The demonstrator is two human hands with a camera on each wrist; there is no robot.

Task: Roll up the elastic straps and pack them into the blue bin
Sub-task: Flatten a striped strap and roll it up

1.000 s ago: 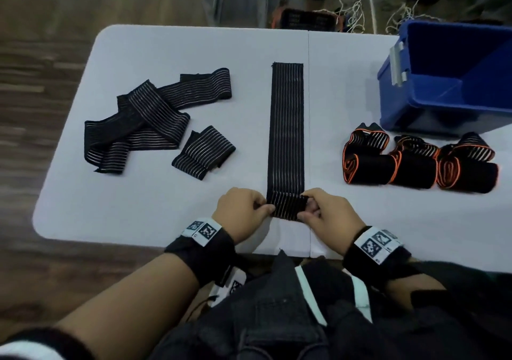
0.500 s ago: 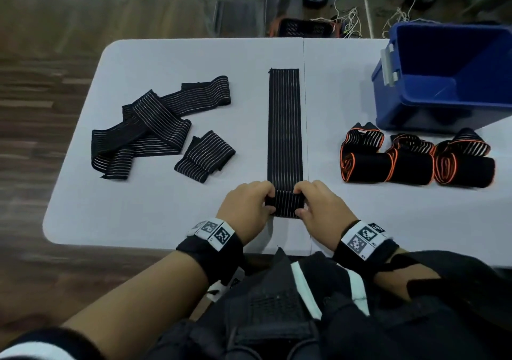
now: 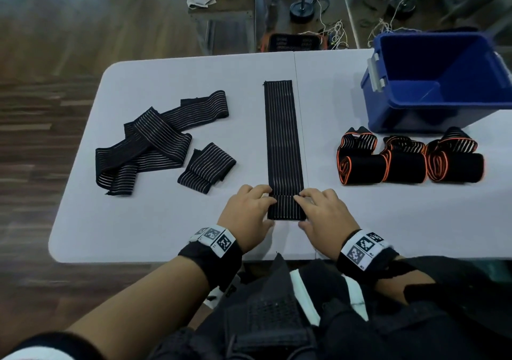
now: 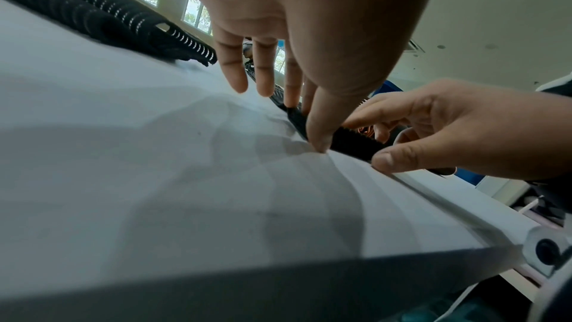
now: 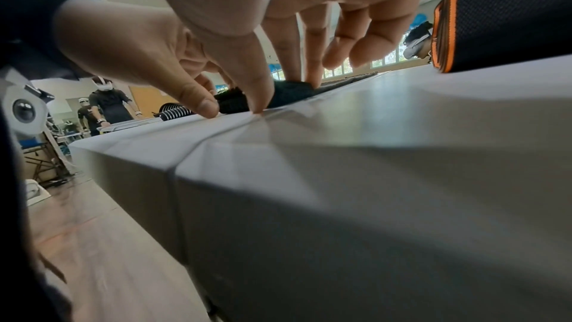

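Note:
A long black striped strap (image 3: 282, 137) lies flat up the middle of the white table (image 3: 166, 221). Its near end is turned over into a short flat fold (image 3: 286, 207). My left hand (image 3: 249, 212) pinches the fold's left side, thumb at the near edge and fingers on top. My right hand (image 3: 324, 215) pinches its right side the same way. The left wrist view shows the left thumb against the fold (image 4: 349, 141). In the right wrist view the right hand (image 5: 278, 9) has its fingers round the fold (image 5: 291, 94). The blue bin (image 3: 388, 115) stands open at the far right.
Three rolled orange-edged straps (image 3: 363, 165), (image 3: 404, 165), (image 3: 454, 165) lie in a row in front of the bin. A tangle of loose black straps (image 3: 155, 143) and a small folded one (image 3: 206, 167) lie at the left. The table's near edge is just behind my wrists.
Both hands have turned the strap's near end over further away from me, and the flat part looks slightly shorter. The fingers now lie flatter on the fold. The head view has tilted up.

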